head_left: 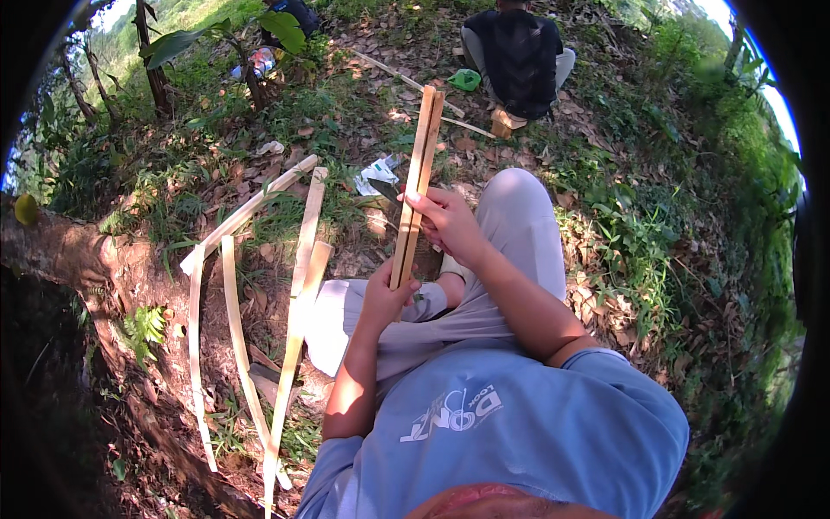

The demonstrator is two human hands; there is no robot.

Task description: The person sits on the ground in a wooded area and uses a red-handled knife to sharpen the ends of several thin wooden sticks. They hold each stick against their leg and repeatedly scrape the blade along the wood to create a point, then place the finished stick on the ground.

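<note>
Two long pale strips (421,164), which look like split bamboo, stand side by side in front of me with a narrow gap between them. My left hand (386,296) is closed round their lower end. Higher up, my right hand (448,227) grips the same pair, thumb on the near side and fingers behind. A dark pointed blade (383,188) shows just left of the right fingers; its handle is hidden, and I cannot tell whether the hand holds it or it lies beyond.
Several more pale strips (307,251) lie on the ground to my left, near a thick trunk (56,246). A white packet (374,176) lies ahead. Another person in dark clothes (519,60) sits farther off beside a green bag (464,80). Plants (640,225) grow at right.
</note>
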